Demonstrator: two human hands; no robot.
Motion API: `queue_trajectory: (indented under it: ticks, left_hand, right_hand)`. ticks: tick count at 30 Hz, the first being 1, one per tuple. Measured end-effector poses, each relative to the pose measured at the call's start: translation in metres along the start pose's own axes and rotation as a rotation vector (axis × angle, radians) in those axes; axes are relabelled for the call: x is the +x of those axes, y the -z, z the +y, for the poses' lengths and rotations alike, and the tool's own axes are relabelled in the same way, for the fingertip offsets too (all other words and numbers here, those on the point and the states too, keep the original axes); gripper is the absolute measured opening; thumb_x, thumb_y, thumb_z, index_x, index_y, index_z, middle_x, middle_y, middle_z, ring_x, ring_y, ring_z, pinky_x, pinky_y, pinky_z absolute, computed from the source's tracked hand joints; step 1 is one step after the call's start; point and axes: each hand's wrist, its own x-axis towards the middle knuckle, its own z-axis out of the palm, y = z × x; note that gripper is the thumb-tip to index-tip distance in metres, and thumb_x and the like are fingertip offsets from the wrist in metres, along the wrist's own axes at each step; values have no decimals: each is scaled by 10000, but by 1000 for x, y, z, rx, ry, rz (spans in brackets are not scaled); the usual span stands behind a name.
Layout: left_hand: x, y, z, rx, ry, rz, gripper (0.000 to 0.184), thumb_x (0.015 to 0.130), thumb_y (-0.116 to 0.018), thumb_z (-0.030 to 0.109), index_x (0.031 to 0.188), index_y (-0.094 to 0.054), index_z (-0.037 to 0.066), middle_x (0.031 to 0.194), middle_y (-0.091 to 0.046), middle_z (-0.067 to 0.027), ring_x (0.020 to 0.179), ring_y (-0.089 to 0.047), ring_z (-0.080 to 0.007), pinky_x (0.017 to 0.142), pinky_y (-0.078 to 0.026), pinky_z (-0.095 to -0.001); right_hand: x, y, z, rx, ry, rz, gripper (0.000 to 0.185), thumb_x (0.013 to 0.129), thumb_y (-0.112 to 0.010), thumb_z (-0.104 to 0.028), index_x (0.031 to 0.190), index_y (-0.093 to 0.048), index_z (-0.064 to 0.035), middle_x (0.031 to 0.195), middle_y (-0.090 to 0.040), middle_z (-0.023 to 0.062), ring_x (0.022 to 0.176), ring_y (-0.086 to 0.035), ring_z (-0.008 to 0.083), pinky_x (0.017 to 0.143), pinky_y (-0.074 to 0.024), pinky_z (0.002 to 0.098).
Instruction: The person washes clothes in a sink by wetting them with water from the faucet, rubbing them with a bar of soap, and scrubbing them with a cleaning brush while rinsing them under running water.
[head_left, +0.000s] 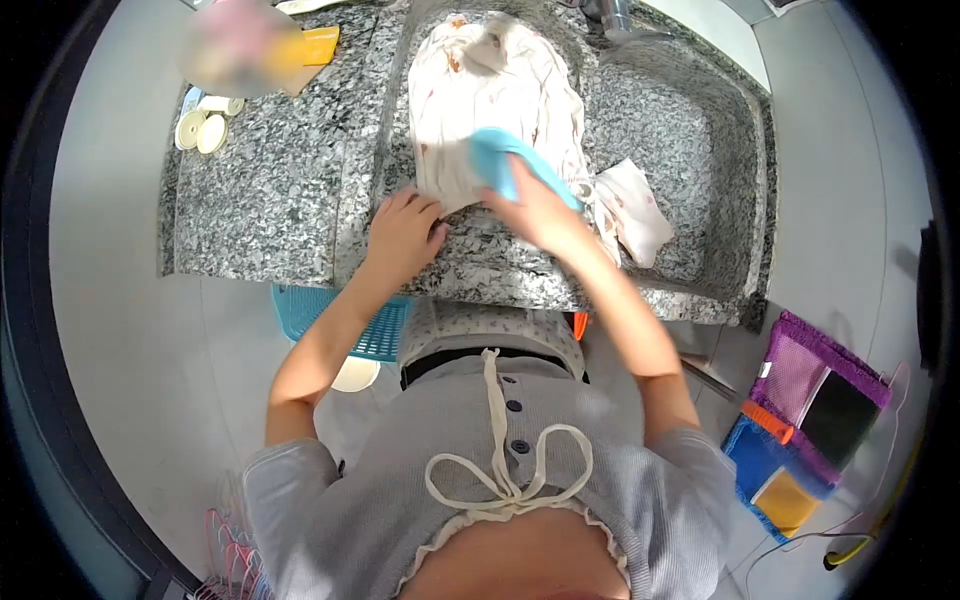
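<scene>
A white garment (500,95) with small reddish-brown prints lies spread on the granite washing slab, one gathered part (632,215) hanging over the divider into the basin at right. My left hand (403,238) is at its near left corner, fingers curled down on the fabric's edge. In my right hand (540,205) is a light-blue scrub brush (497,150), smeared by motion, lying over the near right portion of the cloth. The brush's underside is hidden.
The stone basin (690,150) is at right, below a metal tap (615,18). Round cream-coloured lids (205,130) and a yellow item (320,45) sit on the left counter (260,190). A blue basket (375,335) stands below the counter; colourful mop pads (815,400) lie on the floor at right.
</scene>
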Motion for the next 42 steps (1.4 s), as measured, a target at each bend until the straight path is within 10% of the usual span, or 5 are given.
queue_trajectory:
  ticks: [4, 20, 30, 37, 42]
  left_hand:
    - [-10, -13, -3, 66, 16, -7, 141, 730, -621, 155, 841, -657, 76, 897, -631, -18, 899, -530, -215, 837, -391, -377]
    - [-22, 81, -27, -334, 357, 388, 58, 766, -616, 83, 804, -631, 42, 800, -636, -75, 787, -584, -246, 730, -438, -347]
    - [-7, 55, -23, -385, 221, 183, 97, 747, -619, 101, 820, -653, 47, 814, -638, -94, 810, -577, -266, 757, -439, -364]
    - [28, -21, -15, -226, -194, -41, 234, 738, -577, 108, 966, -625, 84, 934, -596, -81, 855, -559, -273, 753, -454, -395]
    - [35, -28, -31, -49, -247, -301, 220, 710, -583, 105, 929, -587, 83, 824, -539, -80, 800, -549, -264, 692, -471, -385]
  right_hand:
    - [53, -65, 1, -688, -65, 160, 565, 791, -547, -299, 1279, -399, -54, 1100, -540, 240, 965, -572, 329, 846, -452, 408]
    - [34, -91, -18, -793, -13, 242, 471, 813, -508, -316, 1221, -466, -85, 954, -614, 194, 842, -614, 319, 783, -502, 395]
    - [63, -70, 31, -426, -205, 282, 606, 759, -563, -331, 1300, -402, -109, 1097, -535, 276, 1018, -543, 381, 899, -429, 440]
    - [40, -1, 20, 180, -151, 537, 727, 811, -559, -354, 1321, -284, 86, 1330, -366, 260, 1236, -379, 332, 1023, -288, 337]
    - [39, -19, 31, -161, -291, 457, 673, 796, -551, -339, 1277, -334, 78, 1243, -436, 291, 1191, -425, 354, 999, -330, 371]
